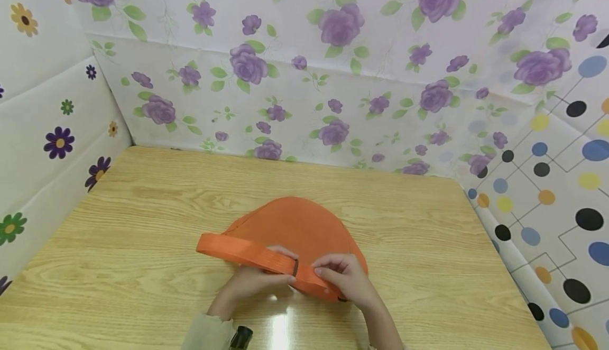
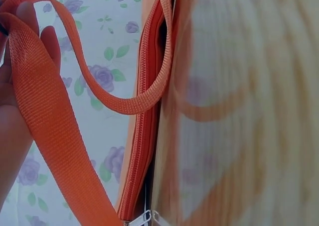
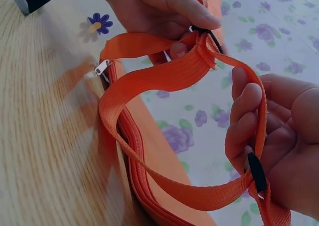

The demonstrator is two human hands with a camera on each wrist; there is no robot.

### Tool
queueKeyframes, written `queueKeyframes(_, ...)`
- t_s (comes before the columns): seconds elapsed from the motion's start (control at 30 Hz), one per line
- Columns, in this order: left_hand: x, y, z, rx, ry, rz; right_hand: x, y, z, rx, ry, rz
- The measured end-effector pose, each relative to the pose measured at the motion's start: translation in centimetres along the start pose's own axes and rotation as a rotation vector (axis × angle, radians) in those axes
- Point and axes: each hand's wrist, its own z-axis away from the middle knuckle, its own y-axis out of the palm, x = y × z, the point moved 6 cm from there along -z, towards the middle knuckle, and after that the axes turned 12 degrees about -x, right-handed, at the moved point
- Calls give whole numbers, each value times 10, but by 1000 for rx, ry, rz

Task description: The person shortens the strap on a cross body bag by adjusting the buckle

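Observation:
An orange fabric bag [image 1: 304, 220] with a rounded top lies on the table in the head view. Its zipper [image 2: 142, 96] runs along the edge nearest the person, with a silver zipper pull [image 3: 102, 66]. My left hand [image 1: 257, 280] grips the bag's orange strap [image 1: 238, 249] at a black slider buckle [image 1: 296, 267], thumb on one side and fingers on the other. To its right, my right hand [image 1: 349, 281] pinches the same strap between thumb and curled fingers. Below the right fingers hangs a second black buckle [image 3: 256, 171]. Strap loops droop beside the zipper in both wrist views.
A light wood table [image 1: 142, 223] carries the bag. Purple-flowered sheeting [image 1: 295, 75] stands behind it, with patterned panels at the left and right sides. A dark cylindrical object [image 1: 241, 337] shows beside the left sleeve [image 1: 206, 333].

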Motion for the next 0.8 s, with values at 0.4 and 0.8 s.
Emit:
queueKeyframes(0.4, 1, 2, 0, 17, -51, 35, 0, 1, -1, 27, 0, -108)
queueKeyframes(0.8, 16, 7, -1, 59, -76, 71, 1, 5, -3, 33, 6, -109)
